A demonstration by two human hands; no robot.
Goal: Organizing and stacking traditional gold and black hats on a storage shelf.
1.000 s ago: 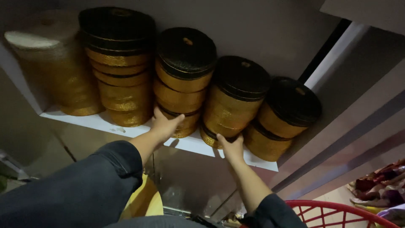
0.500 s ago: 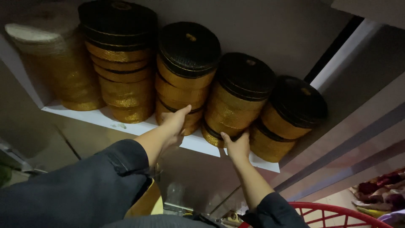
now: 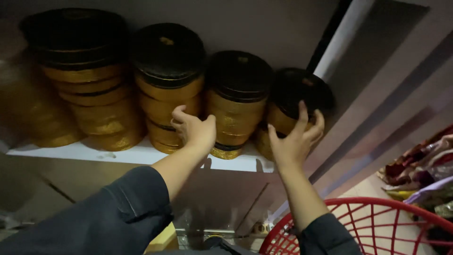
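Observation:
Several stacks of round gold tins with black lids [image 3: 167, 89] stand on a white shelf [image 3: 141, 153] above me. My left hand [image 3: 193, 130] reaches up between the second stack and the third stack [image 3: 238, 101], fingers curled against their lower tins. My right hand [image 3: 295, 139] is raised with fingers spread, touching the rightmost stack [image 3: 299, 94] at its front. Neither hand clearly encloses a tin. Both arms wear dark sleeves.
A red plastic basket [image 3: 377, 226] sits at the lower right. Colourful packets [image 3: 424, 170] lie at the right edge. A white and dark upright [image 3: 330, 52] rises beside the rightmost stack. A yellow object [image 3: 163, 238] shows below my left sleeve.
Both hands have shifted right along the shelf: the left from the second stack toward the gap by the third, the right from the third stack to the rightmost one. The view moved closer.

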